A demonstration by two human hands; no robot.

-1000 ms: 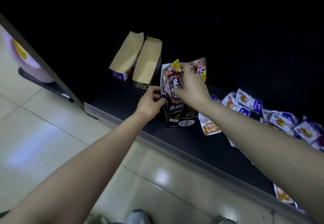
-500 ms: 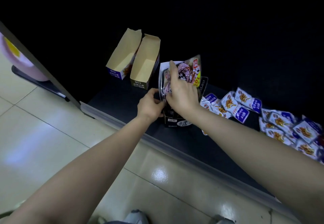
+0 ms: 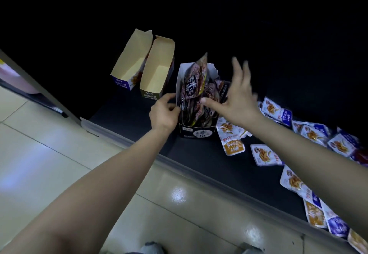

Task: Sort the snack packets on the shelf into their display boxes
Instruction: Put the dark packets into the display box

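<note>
Withdrawn since half a second ago: right hand (image 3: 237,98), then pressed flat over the dark snack packets (image 3: 194,86), now lifted clear and swung rightward, fingers straight and spread, motion-blurred, holding nothing. No change for the left hand (image 3: 165,112) — thumb and fingers pinching the left wall of the black display box (image 3: 196,133), steadying it upright. Packets standing on end inside that box, packed tight, one poking above the torn white rim.

Key relation for the likely next reach: loose snack packets (image 3: 316,132) strewn to the right of the box along the shelf (image 3: 129,114), blue-and-white and orange-and-white mixed, lying flat, long axes pointing every which way. Nearest of them, an orange packet (image 3: 234,146), just beside the box's right front corner, below the open right hand. Right hand nearer by far; left hand on the far side of the box from the pile, and occupied.

Two more display boxes left of the black one, side by side and touching, open tops tilted toward the camera, bare cardboard showing inside: purple-fronted box (image 3: 129,62) farthest left, dark-fronted box (image 3: 157,68) between it and the black box. Judged destinations for the loose packets — carry path over or in front of the black box and the left hand.

Shelf surface black and low, with a grey front lip, its back lost in darkness. Glossy cream tiled floor (image 3: 59,154) below, ceiling lights reflected in it.
</note>
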